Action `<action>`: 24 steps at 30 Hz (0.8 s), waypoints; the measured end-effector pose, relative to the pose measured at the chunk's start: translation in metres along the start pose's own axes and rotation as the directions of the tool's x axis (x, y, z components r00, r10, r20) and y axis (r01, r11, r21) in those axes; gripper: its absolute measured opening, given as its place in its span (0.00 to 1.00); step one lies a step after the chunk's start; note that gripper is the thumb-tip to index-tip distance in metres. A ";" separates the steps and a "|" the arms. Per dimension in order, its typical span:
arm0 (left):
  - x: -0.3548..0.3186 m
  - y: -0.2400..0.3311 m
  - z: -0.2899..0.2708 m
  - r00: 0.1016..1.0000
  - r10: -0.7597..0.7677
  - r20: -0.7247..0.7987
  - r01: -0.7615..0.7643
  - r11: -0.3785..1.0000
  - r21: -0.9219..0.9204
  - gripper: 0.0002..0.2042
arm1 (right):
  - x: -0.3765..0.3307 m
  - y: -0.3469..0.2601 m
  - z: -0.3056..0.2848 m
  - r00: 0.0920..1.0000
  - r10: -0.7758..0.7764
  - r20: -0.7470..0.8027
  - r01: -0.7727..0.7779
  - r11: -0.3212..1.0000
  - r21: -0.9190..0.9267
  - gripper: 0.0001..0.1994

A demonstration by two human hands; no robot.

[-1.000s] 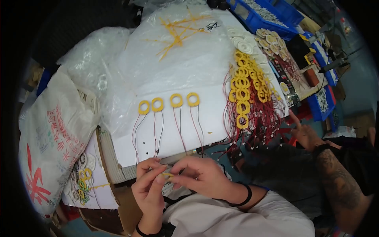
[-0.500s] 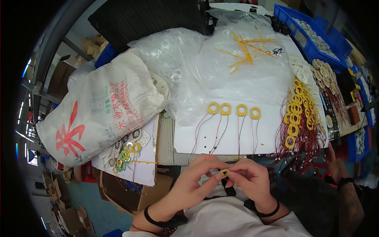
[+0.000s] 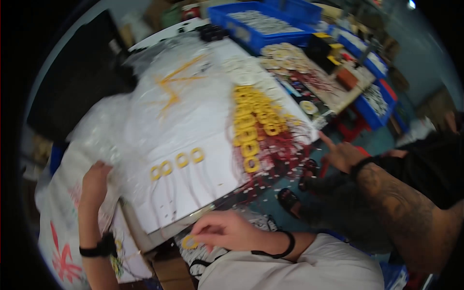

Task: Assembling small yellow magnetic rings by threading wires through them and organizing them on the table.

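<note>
Beyond the right grip (image 3: 227, 233) spreads a white worktop (image 3: 216, 150), with a blue bin (image 3: 238, 35) at the far side and clear plastic sheeting (image 3: 145, 121) ahead and left. Low over the lap (image 3: 280, 268), just off the near edge (image 3: 193, 216), that grip pinches a yellow ring (image 3: 185, 241) by thumb and fingers. The left grip (image 3: 98, 183) extends well to its left, at a white sack (image 3: 63, 232); with fingers hidden, I cannot tell whether it grasps anything. Ahead of the right grip, open white surface separates four wired rings (image 3: 177, 160) from a yellow heap (image 3: 249, 133); to its right, a co-worker's hand (image 3: 345, 155) is near the worktop's corner.
</note>
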State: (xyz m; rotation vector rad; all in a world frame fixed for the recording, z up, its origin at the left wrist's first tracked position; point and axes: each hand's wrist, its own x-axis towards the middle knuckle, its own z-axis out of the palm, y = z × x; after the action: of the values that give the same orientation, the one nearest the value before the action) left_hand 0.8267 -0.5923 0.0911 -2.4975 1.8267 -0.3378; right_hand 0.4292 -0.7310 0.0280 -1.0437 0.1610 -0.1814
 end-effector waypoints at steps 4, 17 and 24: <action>0.018 0.027 -0.004 0.994 -0.042 0.100 0.040 0.999 0.019 0.06 | -0.004 -0.009 -0.009 1.000 -0.016 0.006 0.016 1.000 -0.027 0.07; -0.019 0.018 -0.064 0.836 -0.536 -0.113 0.475 0.812 -0.337 0.08 | -0.003 0.003 0.001 1.000 -0.014 -0.018 0.014 1.000 -0.001 0.06; -0.072 0.107 -0.092 0.748 -0.586 0.313 0.425 0.060 -0.903 0.09 | -0.011 0.007 0.002 0.998 0.034 -0.053 -0.035 0.999 -0.021 0.07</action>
State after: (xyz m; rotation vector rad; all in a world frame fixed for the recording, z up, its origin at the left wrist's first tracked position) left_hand 0.6882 -0.5479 0.1532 -4.0102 1.0734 1.0598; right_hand 0.4198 -0.7230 0.0234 -1.0582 0.2292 -0.1760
